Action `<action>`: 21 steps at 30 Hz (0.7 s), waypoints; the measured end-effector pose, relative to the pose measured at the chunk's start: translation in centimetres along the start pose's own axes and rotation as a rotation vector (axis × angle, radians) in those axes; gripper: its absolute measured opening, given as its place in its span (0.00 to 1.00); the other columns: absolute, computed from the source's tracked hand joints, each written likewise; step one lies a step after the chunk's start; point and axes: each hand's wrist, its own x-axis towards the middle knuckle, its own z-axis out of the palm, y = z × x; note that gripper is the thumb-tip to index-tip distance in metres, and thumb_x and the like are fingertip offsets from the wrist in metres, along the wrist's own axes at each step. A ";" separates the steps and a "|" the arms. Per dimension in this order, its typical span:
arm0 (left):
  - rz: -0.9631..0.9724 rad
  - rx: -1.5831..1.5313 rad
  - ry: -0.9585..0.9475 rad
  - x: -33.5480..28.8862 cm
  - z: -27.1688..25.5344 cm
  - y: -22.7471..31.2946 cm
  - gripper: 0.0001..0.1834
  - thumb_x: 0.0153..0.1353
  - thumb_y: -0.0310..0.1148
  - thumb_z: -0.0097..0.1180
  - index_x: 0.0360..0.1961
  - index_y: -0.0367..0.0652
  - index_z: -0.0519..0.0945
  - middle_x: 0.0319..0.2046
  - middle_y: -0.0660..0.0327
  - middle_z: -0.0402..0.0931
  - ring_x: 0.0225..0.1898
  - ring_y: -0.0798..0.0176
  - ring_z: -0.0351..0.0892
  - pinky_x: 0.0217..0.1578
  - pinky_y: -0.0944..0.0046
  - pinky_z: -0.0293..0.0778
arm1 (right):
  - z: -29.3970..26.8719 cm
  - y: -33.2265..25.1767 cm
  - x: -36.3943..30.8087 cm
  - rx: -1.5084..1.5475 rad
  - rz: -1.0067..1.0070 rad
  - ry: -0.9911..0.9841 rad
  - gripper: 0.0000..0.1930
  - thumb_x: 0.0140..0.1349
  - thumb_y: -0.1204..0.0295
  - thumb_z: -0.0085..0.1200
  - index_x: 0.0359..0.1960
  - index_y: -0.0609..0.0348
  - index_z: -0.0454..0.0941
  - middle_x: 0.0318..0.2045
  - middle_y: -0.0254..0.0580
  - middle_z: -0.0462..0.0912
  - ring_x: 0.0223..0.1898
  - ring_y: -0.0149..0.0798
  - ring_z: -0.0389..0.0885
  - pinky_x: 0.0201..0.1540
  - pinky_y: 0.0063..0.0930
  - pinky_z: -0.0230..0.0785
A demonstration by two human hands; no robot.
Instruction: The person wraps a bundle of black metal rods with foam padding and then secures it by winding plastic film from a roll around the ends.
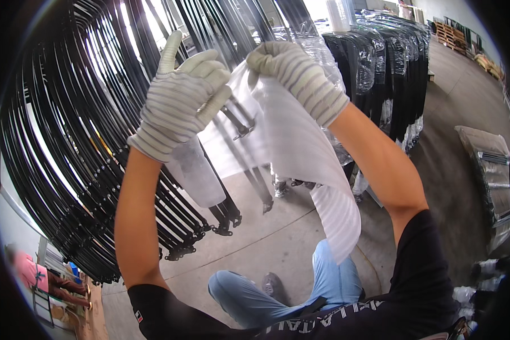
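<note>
My right hand, in a striped white knit glove, is closed on the upper edge of a thin white foam sheet. The sheet hangs down in front of me and curls at its lower end beside my knee. My left hand, gloved the same way, is raised at the sheet's left side, one finger pointing up and the others apart. Its fingertips are close to the sheet; whether they touch is unclear. Black metal bars show beside and through the sheet. Below my left wrist, a white wrap covers part of a bar.
Many black tubular metal frames stand in a dense row at left. Plastic-wrapped black frames are stacked at back right. Wrapped flat packs lie at far right, and wooden pallets stand farther back. A person in pink is at lower left.
</note>
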 end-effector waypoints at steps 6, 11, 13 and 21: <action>-0.125 -0.040 -0.356 1.1 0.9 -0.1 0.13 0.59 0.38 0.44 0.25 0.40 0.72 0.11 0.65 0.65 0.16 0.68 0.69 0.50 0.61 0.64 | 0.1 1.8 -5.4 0.239 0.156 -0.073 0.14 0.46 0.64 0.63 0.31 0.57 0.77 0.27 0.40 0.80 0.24 0.34 0.75 0.33 0.21 0.71; -0.874 -0.728 -0.348 1.4 5.7 -0.4 0.26 0.61 0.50 0.38 0.46 0.37 0.68 0.39 0.49 0.72 0.40 0.61 0.74 0.44 0.61 0.70 | 0.3 2.4 -8.1 0.569 0.051 -0.188 0.10 0.44 0.71 0.63 0.28 0.59 0.77 0.23 0.31 0.77 0.24 0.22 0.71 0.29 0.17 0.67; -1.162 -1.374 -0.281 3.3 8.3 1.3 0.21 0.58 0.44 0.46 0.43 0.37 0.70 0.41 0.51 0.73 0.44 0.57 0.73 0.43 0.57 0.72 | -0.9 3.8 -8.1 0.441 0.012 -0.123 0.09 0.45 0.71 0.62 0.27 0.60 0.78 0.22 0.31 0.78 0.24 0.22 0.71 0.29 0.17 0.67; -1.090 -2.010 -0.027 4.1 9.5 2.3 0.12 0.54 0.32 0.52 0.39 0.37 0.75 0.33 0.56 0.76 0.36 0.59 0.77 0.40 0.58 0.75 | -4.1 5.3 -7.0 0.044 0.076 0.018 0.04 0.47 0.76 0.57 0.26 0.62 0.78 0.19 0.30 0.75 0.23 0.20 0.69 0.28 0.16 0.66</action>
